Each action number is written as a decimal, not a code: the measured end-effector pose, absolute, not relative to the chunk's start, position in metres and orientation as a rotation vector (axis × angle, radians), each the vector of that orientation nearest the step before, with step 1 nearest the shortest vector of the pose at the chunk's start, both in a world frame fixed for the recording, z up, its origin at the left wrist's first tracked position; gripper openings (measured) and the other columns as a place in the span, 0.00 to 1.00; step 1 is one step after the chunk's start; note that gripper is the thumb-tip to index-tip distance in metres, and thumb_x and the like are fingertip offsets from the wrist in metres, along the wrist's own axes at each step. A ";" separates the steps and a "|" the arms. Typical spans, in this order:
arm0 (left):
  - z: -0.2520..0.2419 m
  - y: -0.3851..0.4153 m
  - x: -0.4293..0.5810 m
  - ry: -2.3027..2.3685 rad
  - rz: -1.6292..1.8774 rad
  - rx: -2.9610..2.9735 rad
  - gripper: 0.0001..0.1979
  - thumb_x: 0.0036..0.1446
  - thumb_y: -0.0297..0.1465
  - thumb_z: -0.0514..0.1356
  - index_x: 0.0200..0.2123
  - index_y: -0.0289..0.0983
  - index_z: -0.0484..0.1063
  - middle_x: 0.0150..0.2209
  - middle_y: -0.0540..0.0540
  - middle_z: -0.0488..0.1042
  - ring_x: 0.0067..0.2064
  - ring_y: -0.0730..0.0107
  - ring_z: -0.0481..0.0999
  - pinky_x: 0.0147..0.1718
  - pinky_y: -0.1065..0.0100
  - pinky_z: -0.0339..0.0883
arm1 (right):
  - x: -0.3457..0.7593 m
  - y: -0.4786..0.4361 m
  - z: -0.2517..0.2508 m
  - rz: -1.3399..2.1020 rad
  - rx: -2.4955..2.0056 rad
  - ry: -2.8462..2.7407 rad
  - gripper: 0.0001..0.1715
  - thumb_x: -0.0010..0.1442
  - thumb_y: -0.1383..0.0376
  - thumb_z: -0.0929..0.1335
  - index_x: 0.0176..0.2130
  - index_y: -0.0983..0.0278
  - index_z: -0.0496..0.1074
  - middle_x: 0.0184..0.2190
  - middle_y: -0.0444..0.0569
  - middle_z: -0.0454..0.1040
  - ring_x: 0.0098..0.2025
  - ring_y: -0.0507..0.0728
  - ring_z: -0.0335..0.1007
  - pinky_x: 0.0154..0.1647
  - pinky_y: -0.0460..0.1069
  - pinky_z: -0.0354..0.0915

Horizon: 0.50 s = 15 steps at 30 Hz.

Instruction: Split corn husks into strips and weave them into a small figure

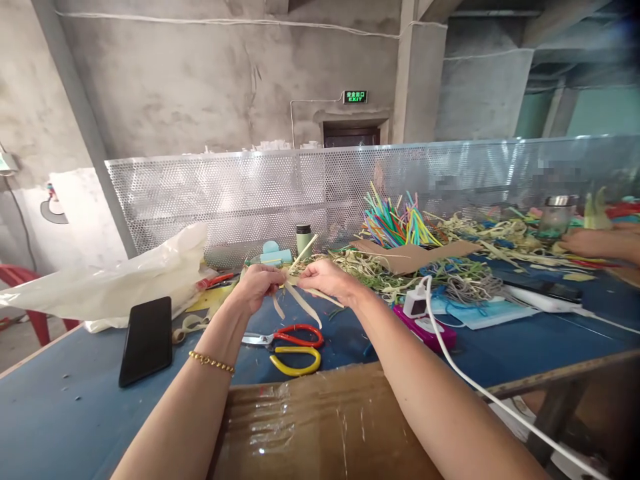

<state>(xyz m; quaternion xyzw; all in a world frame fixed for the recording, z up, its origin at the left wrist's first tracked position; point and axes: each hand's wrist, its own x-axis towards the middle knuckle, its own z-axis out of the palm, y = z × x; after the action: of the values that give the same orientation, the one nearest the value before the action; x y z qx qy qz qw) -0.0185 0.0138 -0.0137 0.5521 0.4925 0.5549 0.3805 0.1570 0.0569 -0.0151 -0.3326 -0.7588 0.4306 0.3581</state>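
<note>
Holding strips (304,301) at frame centre, you had your left hand (257,285) and right hand (326,280) both closed, pinching them above the table (60,413); scissors (290,337) lay just below, phone (147,340) lower left.

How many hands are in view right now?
3: the left hand and right hand pinch pale strips at centre; a co-worker's hand rests far right. Others may be hidden behind the screen.

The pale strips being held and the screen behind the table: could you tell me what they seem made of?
The pale strips, pinched by the left hand and right hand, look like dried leaf or straw: matte, flat. The screen looks like perforated sheet metal: grey sheen, regular holes.
</note>
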 end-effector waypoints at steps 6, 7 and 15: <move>-0.008 0.011 -0.023 1.259 1.449 1.302 0.08 0.38 0.22 0.61 0.12 0.32 0.66 0.15 0.50 0.60 0.18 0.78 0.59 0.18 0.70 0.47 | 0.161 0.047 -0.006 1.221 -0.559 -1.914 0.10 0.53 0.63 0.73 0.33 0.67 0.71 0.20 0.41 0.68 0.19 0.47 0.60 0.18 0.43 0.56; -0.007 0.010 -0.023 1.254 1.446 1.295 0.08 0.38 0.22 0.61 0.13 0.33 0.66 0.15 0.50 0.60 0.18 0.78 0.60 0.18 0.70 0.47 | 0.162 0.045 -0.004 1.243 -0.505 -1.926 0.10 0.54 0.63 0.72 0.34 0.67 0.72 0.20 0.41 0.68 0.19 0.47 0.60 0.19 0.43 0.57; -0.006 0.008 -0.022 1.157 1.451 1.200 0.09 0.39 0.21 0.61 0.13 0.33 0.65 0.15 0.50 0.62 0.18 0.78 0.59 0.19 0.70 0.53 | 0.165 0.045 -0.002 1.231 -0.285 -1.964 0.11 0.54 0.62 0.72 0.37 0.66 0.76 0.31 0.47 0.75 0.30 0.49 0.69 0.33 0.47 0.65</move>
<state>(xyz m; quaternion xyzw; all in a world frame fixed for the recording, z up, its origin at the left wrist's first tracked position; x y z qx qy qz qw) -0.0219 0.0083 -0.0056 0.4852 0.4677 0.5865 0.4493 0.1655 0.0446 -0.0019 -0.1123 -0.7735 0.4850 0.3922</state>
